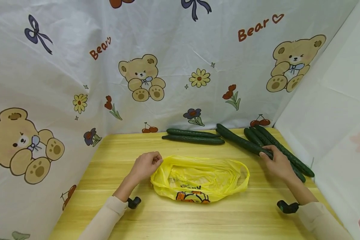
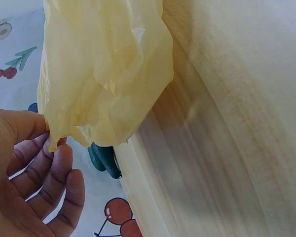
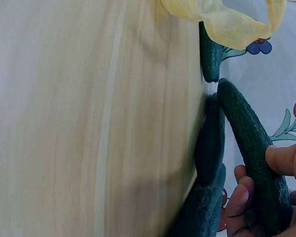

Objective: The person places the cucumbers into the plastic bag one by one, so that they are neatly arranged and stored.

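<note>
A yellow plastic bag [image 1: 222, 195] lies on the table with its mouth spread. Its left rim is pinched by my left hand [image 1: 145, 165]; the left wrist view shows thumb and forefinger on a corner of the bag [image 2: 108, 64]. At the right, my right hand [image 1: 277, 164] grips a dark green cucumber [image 1: 243, 142] near its closer end, and the far end points back and left. In the right wrist view, the thumb and curled fingers hold this cucumber [image 3: 246, 128] above another cucumber [image 3: 209, 143]. The palm hides part of its near end.
Two cucumbers [image 1: 193, 139] lie side by side at the back of the table [image 1: 123, 146]. Several more cucumbers [image 1: 283, 148] lie slanted at the right, partly behind my right hand. A printed cloth [image 1: 174, 110] stands behind the table and along its sides.
</note>
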`<state>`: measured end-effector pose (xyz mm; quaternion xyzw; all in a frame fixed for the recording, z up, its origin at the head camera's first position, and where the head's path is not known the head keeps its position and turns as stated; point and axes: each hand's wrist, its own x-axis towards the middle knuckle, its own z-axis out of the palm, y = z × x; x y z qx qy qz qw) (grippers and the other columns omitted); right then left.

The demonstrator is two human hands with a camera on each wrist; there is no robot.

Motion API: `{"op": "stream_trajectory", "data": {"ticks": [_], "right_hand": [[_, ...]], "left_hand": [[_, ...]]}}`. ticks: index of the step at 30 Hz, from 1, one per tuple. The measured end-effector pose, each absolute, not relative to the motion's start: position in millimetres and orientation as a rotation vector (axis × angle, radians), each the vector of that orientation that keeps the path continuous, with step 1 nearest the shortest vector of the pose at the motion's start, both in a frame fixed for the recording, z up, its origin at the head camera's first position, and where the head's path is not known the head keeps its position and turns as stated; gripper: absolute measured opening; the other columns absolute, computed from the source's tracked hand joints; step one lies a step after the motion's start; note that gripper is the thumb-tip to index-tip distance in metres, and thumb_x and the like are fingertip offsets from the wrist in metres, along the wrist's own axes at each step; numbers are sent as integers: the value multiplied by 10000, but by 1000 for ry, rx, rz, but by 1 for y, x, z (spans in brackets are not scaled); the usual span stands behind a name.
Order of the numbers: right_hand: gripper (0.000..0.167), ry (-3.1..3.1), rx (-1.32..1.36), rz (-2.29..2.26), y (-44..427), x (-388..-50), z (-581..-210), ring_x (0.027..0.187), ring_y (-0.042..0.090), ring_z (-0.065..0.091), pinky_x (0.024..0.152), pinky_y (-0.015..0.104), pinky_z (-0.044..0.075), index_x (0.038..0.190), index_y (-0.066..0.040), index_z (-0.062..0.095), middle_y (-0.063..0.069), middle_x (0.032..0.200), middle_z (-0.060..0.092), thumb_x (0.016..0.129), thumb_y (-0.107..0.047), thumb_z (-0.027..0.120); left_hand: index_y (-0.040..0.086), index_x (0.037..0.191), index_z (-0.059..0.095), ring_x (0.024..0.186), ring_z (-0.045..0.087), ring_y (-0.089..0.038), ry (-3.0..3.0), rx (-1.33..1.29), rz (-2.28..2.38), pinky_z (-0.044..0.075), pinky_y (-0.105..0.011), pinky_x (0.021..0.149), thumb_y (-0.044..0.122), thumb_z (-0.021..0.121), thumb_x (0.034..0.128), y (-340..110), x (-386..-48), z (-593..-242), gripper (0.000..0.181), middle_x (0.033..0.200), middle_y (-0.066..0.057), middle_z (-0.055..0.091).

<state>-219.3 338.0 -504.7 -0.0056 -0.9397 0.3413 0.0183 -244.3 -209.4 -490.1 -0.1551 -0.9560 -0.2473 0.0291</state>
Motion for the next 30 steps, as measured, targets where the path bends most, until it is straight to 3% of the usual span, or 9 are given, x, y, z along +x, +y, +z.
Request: {"op": "stream_trajectory", "data": {"ticks": [5, 25, 27, 30], "right_hand": [[626, -2906, 17, 1059, 344, -215, -496, 1294, 671, 508, 990, 774, 432, 1560, 15, 417, 433, 1523, 470, 1150, -458, 443], [503, -2805, 144, 1062, 346, -187, -469, 1313, 627, 517, 962, 735, 434, 1520, -46, 497, 369, 1478, 548, 1136, -367, 537], [482, -2792, 162, 1057, 345, -185, -467, 1301, 547, 560, 969, 661, 463, 1505, -63, 517, 326, 1425, 601, 1130, -364, 553], [441, -2768, 199, 1038, 343, -181, -465, 1227, 168, 622, 950, 385, 496, 1476, -100, 556, 235, 1344, 670, 1117, -355, 585]], "left_hand": [[241, 947, 738, 694, 581, -64, -2946, -496, -752, 492, -294, 666, 276, 731, 1033, -210, -245, -490, 94, 810, 107, 685], [241, 950, 734, 676, 573, -57, -2906, -552, -717, 492, -286, 649, 280, 733, 1033, -209, -247, -481, 92, 810, 105, 684], [242, 950, 733, 669, 571, -53, -2894, -559, -711, 489, -283, 642, 282, 734, 1033, -209, -247, -479, 92, 810, 107, 687], [244, 953, 732, 666, 570, -48, -2884, -567, -707, 487, -283, 638, 282, 732, 1032, -209, -247, -477, 87, 810, 112, 688]]}}
